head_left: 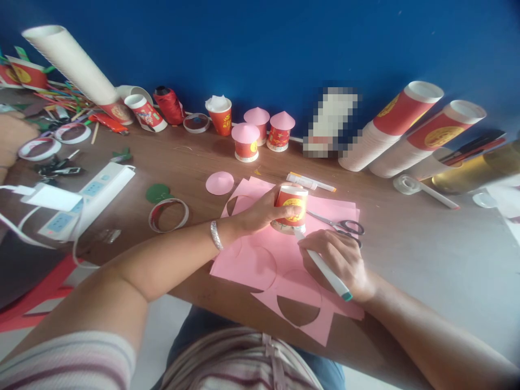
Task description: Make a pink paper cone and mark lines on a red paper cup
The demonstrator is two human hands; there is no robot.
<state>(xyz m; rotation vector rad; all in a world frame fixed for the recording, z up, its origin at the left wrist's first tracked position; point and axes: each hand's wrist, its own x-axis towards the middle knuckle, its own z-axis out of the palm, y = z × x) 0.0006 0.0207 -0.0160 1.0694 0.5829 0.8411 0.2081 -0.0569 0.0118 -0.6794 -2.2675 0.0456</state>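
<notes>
Above pink paper, my L hand is closed round the red cup, approx. upright; my R hand pinches a marker, nib at cup's pale lower band, long axis slanting, teal end twd. me & right. Prob. drawing now; next likely needs a slight cup turn.

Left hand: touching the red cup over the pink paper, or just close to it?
Touching. The head view shows the left hand gripping the red cup, its thumb lying across the printed side.
</notes>
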